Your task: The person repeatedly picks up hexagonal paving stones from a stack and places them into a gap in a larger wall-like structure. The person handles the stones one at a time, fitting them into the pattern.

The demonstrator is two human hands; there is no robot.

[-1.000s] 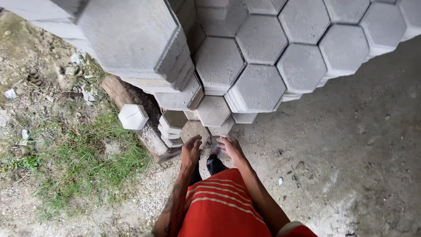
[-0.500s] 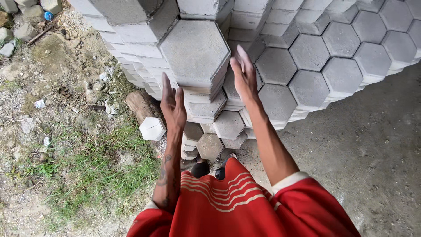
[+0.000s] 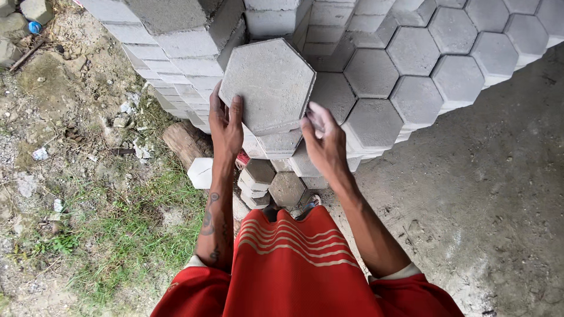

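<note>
A grey hexagonal concrete paving block [image 3: 267,84] sits on top of a short column of the same blocks, right in front of me. My left hand [image 3: 226,121] presses flat against its left edge, fingers pointing up. My right hand [image 3: 322,142] is at its lower right corner, blurred; I cannot tell if it touches the block. Behind it rise tall stacks of hexagonal blocks [image 3: 411,64], several rows deep.
A lower step of blocks [image 3: 285,186] stands by my feet. A white hexagonal block [image 3: 201,172] and a log [image 3: 183,141] lie left of it. Grass, dirt and rubble [image 3: 88,194] spread to the left, bare concrete floor [image 3: 493,194] to the right.
A second ago both hands were down at the low blocks near my feet. They rose to the top block, and now sit lower on its sides than half a second ago.
</note>
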